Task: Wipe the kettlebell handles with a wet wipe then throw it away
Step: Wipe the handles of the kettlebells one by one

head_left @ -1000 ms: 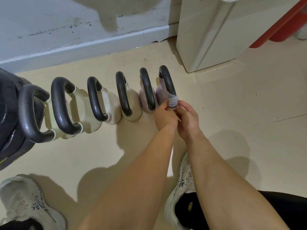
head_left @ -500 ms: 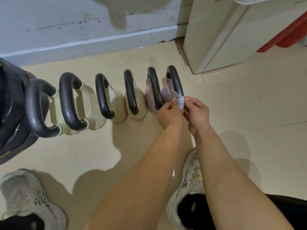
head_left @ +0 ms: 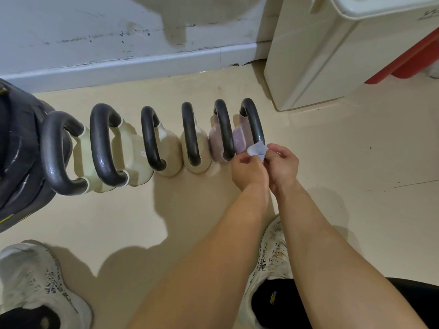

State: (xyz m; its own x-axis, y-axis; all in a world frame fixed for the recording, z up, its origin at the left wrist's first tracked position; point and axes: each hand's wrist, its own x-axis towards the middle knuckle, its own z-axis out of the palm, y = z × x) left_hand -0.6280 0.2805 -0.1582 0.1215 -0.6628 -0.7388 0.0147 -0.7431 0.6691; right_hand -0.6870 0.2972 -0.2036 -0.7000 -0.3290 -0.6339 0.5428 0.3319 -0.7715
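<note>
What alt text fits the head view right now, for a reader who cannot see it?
The left hand and right hand pinch a small crumpled wet wipe close by the near end of the rightmost handle in a row of six kettlebells along a wall. A cream cabinet stands to the right; white shoes show below.

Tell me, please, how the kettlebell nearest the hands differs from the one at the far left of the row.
The nearest kettlebell has a lilac body; the far-left kettlebell has a cream one. The far-left kettlebell's handle looks thicker. The wet wipe is held beside the nearest kettlebell, far from the far-left kettlebell. Both have dark handles.
</note>
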